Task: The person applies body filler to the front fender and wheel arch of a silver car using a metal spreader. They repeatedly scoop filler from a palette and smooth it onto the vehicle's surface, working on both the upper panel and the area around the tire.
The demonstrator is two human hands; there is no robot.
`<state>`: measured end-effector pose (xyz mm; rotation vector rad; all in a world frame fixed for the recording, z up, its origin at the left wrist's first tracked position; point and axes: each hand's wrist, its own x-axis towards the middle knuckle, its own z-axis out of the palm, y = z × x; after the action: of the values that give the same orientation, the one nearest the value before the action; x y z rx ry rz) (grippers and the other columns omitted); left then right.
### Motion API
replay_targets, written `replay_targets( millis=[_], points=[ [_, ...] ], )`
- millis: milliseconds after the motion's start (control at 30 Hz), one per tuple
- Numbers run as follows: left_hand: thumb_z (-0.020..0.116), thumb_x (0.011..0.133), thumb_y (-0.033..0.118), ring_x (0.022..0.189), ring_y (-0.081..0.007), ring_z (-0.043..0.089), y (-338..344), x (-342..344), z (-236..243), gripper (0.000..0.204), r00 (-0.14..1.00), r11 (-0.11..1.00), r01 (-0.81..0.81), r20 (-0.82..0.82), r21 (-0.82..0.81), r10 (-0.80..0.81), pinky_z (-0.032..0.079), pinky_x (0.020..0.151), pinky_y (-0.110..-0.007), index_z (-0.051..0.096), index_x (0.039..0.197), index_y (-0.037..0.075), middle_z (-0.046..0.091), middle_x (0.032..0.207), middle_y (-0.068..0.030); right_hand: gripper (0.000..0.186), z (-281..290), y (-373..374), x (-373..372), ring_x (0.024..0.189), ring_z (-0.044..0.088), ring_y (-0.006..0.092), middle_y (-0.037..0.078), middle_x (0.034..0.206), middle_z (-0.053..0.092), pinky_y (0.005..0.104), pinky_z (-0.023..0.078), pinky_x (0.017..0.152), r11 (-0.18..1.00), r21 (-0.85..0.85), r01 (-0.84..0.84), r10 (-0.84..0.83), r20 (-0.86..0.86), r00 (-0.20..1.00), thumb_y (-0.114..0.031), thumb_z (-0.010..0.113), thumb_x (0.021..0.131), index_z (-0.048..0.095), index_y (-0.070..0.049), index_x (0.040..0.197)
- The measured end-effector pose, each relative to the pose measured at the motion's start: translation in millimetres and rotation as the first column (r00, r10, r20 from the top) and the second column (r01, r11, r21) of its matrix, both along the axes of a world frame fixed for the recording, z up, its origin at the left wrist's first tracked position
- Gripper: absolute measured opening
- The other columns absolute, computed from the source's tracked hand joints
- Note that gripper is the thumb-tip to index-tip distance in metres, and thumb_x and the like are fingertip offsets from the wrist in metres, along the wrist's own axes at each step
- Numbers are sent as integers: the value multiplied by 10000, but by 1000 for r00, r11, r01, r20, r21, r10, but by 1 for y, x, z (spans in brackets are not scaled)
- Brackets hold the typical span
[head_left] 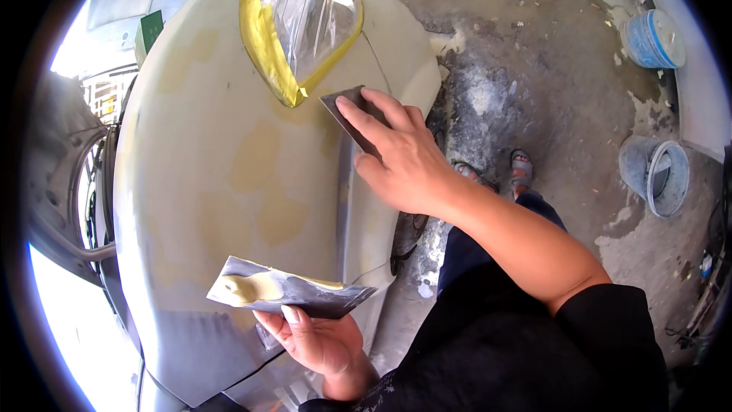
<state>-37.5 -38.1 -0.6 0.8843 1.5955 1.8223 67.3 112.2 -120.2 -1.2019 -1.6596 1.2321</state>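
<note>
My right hand point(412, 156) grips a dark flat putty spreader point(352, 116), fingers stretched along its face. The spreader is over a pale car fender point(183, 183), just below the headlight point(309, 27); I cannot tell whether its edge touches. Yellow masking tape point(263, 38) borders the headlight. Yellowish patches of filler mark the fender. Low in front of me, my left hand point(324, 343) holds a thin mixing plate point(313, 299) from beneath, thumb at its near edge. A lump of cream-coloured putty point(252, 288) lies on the plate's left part, with a smear along the far edge.
On the stained concrete floor point(549, 53) to the right stand a blue-and-white bucket point(648, 38) and a grey bucket point(637, 164). My sandalled feet are beside the car. Dark car parts point(65, 145) rise at the far left.
</note>
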Motion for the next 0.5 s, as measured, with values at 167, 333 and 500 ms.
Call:
replay_targets(
  millis=[167, 333, 500],
  points=[
    [557, 916, 83, 1253, -247, 478, -2, -4, -1, 562, 1000, 1000, 21, -7, -10, -21, 364, 1086, -431, 340, 1433, 51, 471, 1395, -102, 639, 1, 6, -14, 1204, 390, 456, 196, 1458, 320, 493, 374, 1044, 1000, 4, 27, -27, 37, 999, -137, 575, 830, 404, -174, 1444],
    [551, 919, 78, 1258, -248, 475, -3, -7, -1, 556, 999, 999, 34, 9, -12, -34, 363, 1088, -431, 342, 1433, 54, 469, 1397, -104, 646, 8, 0, -21, 1213, 385, 461, 198, 1444, 322, 488, 385, 1040, 1000, -21, -8, 8, 16, 1000, -146, 581, 834, 392, -174, 1451],
    [543, 923, 72, 1257, -248, 475, -3, -12, -2, 552, 999, 999, 51, 3, -11, -51, 366, 1088, -430, 340, 1436, 60, 465, 1400, -107, 647, 9, -6, -30, 1128, 430, 419, 175, 1413, 339, 521, 453, 920, 999, 16, 36, -35, -5, 999, -169, 567, 812, 400, -157, 1437]
  ],
)
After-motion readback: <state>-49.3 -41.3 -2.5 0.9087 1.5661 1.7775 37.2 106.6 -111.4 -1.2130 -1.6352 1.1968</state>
